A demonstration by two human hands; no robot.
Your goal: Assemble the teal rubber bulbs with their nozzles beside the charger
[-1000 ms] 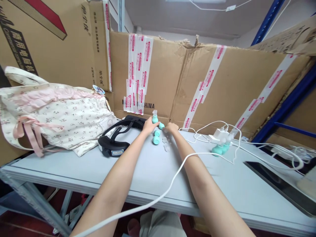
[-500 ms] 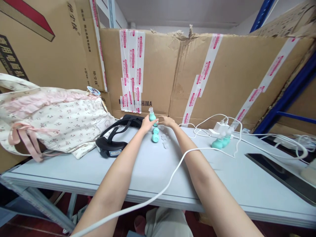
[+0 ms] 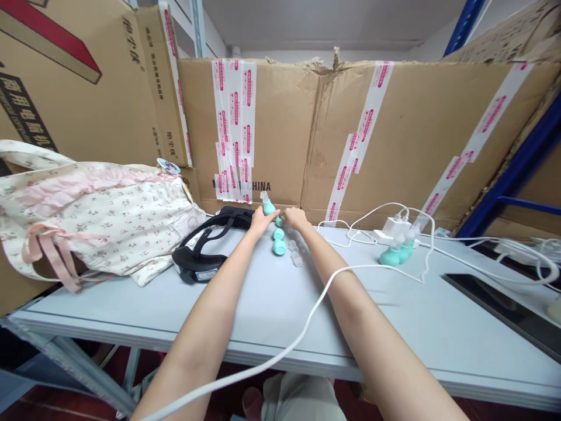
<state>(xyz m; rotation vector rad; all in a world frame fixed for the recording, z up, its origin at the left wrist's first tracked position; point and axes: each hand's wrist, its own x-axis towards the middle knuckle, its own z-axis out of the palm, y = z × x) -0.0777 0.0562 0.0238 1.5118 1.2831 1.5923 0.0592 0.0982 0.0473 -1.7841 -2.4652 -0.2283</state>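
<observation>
My left hand (image 3: 261,222) is closed around a teal squeeze bulb (image 3: 269,207) with a clear tip on top, tilted to the left just above the table. Beside it, my right hand (image 3: 294,217) has its fingers curled at another teal bulb (image 3: 279,221), partly covered by the fingers. Two more teal bulbs without tips lie in a line toward me, the nearer one (image 3: 279,247) with its round opening showing. Right of them are several small clear plastic pieces (image 3: 297,258), some hidden by my right wrist.
A black headset (image 3: 197,266) and a floral bag (image 3: 109,216) lie to the left. To the right are teal bulbs with clear tips (image 3: 390,255), a white charger (image 3: 395,227) and a dark phone-like slab (image 3: 495,310). A white cable (image 3: 280,345) crosses over my arms. Cardboard (image 3: 280,128) walls the back.
The bulb in my left hand has tilted left and moved slightly left. My right hand's fingers have curled in and lowered to another teal bulb. The camera view has shifted slightly.
</observation>
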